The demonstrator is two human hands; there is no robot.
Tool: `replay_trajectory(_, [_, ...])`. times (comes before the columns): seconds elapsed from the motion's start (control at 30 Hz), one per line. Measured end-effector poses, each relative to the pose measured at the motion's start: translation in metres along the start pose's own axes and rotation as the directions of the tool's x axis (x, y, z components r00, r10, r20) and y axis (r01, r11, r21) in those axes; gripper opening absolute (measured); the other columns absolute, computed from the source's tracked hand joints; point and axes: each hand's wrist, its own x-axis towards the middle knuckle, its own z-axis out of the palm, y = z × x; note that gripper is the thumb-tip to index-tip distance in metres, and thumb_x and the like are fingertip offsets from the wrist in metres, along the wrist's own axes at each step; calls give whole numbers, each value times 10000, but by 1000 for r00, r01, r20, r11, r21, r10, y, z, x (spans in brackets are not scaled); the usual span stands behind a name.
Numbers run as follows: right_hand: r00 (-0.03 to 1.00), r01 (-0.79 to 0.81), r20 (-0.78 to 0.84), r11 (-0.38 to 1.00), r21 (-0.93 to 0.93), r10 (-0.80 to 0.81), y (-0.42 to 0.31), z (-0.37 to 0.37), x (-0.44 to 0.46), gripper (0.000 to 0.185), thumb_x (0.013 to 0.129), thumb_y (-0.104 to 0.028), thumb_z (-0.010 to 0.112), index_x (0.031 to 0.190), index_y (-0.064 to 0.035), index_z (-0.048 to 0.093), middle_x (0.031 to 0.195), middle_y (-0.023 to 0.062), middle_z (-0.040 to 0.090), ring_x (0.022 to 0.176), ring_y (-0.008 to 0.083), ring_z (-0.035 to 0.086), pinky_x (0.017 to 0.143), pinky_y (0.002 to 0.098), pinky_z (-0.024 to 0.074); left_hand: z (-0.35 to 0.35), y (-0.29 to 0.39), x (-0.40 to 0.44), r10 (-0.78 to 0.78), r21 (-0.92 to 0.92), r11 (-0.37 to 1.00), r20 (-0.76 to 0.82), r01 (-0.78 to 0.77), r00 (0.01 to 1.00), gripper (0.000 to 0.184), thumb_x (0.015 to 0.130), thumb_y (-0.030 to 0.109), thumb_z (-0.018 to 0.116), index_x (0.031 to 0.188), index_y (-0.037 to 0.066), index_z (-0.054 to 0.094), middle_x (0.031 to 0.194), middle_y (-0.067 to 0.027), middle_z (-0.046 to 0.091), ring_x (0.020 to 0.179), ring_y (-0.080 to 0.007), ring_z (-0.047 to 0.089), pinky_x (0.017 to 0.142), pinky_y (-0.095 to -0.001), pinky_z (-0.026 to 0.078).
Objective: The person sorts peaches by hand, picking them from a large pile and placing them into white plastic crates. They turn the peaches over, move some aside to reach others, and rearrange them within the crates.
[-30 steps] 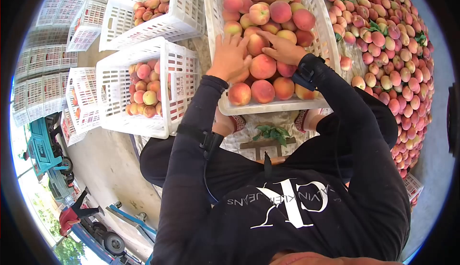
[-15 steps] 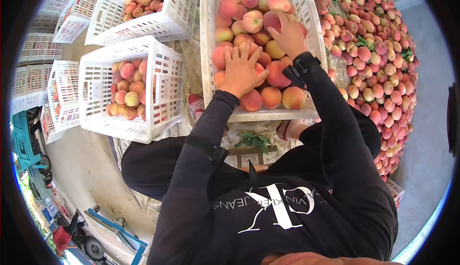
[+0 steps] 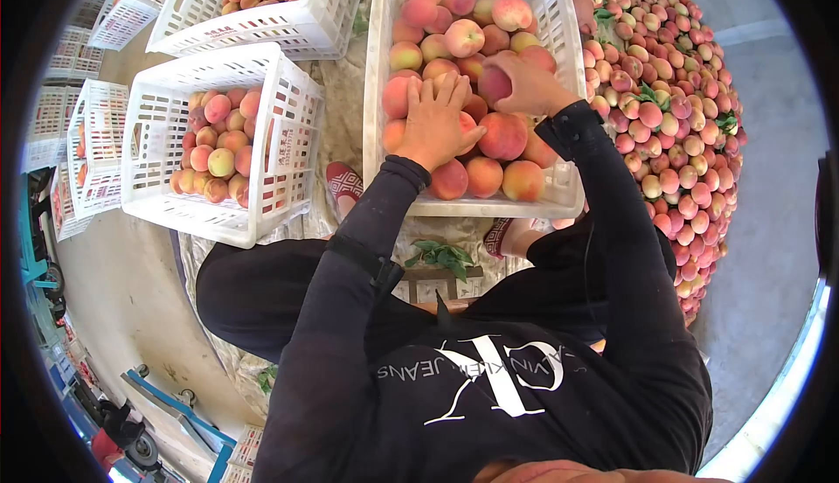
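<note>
A white plastic crate [image 3: 376,133] with several peaches in it stands in front of me. My left hand [image 3: 434,122] lies spread over the peaches on the crate's left side, palm down, thumb stretched to the right. My right hand [image 3: 535,88] has its fingers curled round a dark red peach [image 3: 495,85] near the middle of the crate. Its fingertips are partly hidden. A large red-orange peach [image 3: 503,137] lies just below the right hand, and a paler peach [image 3: 464,38] sits above both hands.
Two more crates of peaches, one nearer [image 3: 262,146] and one farther [image 3: 328,20], stand on the left. A large peach pile [image 3: 673,125] covers the right side. Another person's hand [image 3: 582,6] is beside it. Leaves [image 3: 441,257] lie between my legs.
My right hand has drawn the dark red peach toward me, lower in the crate. The left hand stays spread on the peaches. The whole view has shifted slightly.
</note>
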Motion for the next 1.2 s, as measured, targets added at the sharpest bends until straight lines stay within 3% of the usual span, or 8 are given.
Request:
replay_trajectory(0.1, [978,-43,205,997,59,30,0,2,-5,689,770,-290,711,1394,-124,474,1279,197,562,1176,312,535,1021,404,429,-1,0,1,-7,-15,1000,12,7,1000,870,806,588,636,1453,52,414,1459,-150,432,1264,-359,435,1145,-577,186])
replay_trajectory(0.17, [983,-185,126,672,717,136,11,28,-4,637,814,-312,658,1392,-108,487,1320,184,557,1176,352,540,992,415,461,0,-1,0,-18,-21,1000,7,18,1000,879,804,592,636,1456,48,409,1462,-149,430,1267,-361,433,1146,-576,183])
replay_trajectory(0.3, [990,-125,34,747,653,136,16,40,0,570,857,-305,625,1366,-76,511,1327,178,561,1182,343,551,978,415,468,2,-1,-1,-9,-14,1000,-6,9,1000,887,805,598,633,1459,44,405,1464,-150,430,1271,-358,433,1146,-573,184])
replay_trajectory(0.47, [987,-71,141,997,-24,73,-14,24,16,388,881,-326,530,1167,-79,620,1268,130,594,1027,331,629,871,433,511,-3,1,0,4,26,1000,31,-4,1000,866,804,593,635,1441,43,434,1458,-149,438,1269,-351,435,1146,-573,183])
replay_trajectory(0.7, [988,-75,146,970,231,41,10,43,16,400,870,-347,580,1163,-76,600,1240,129,595,1045,302,627,873,416,511,-3,1,-1,3,4,1000,-10,-3,1000,820,787,559,665,1397,46,473,1429,-122,460,1249,-326,443,1117,-561,231])
replay_trajectory(0.8, [974,-182,62,587,789,219,21,51,-1,659,776,-334,794,1288,-20,524,1268,132,522,1197,188,494,986,334,446,-2,-2,-3,6,-5,1000,-32,-6,999,817,779,581,656,1374,45,499,1413,-126,474,1247,-333,440,1125,-572,208])
replay_trajectory(1.0, [977,-209,44,889,407,209,-5,17,3,574,860,-401,721,1257,-13,575,1232,137,605,1205,216,547,1018,339,434,-3,0,-1,15,-12,1000,-59,-16,998,770,763,558,675,1312,36,535,1379,-118,490,1207,-321,450,1104,-563,233])
replay_trajectory(1.2, [977,-113,-70,767,631,201,10,58,-2,524,975,-452,494,1316,-66,590,1311,215,592,1238,325,549,1052,383,403,-11,1,-2,19,-20,1000,-14,-19,1000,777,778,533,679,1344,33,498,1399,-123,477,1229,-327,449,1095,-548,248])
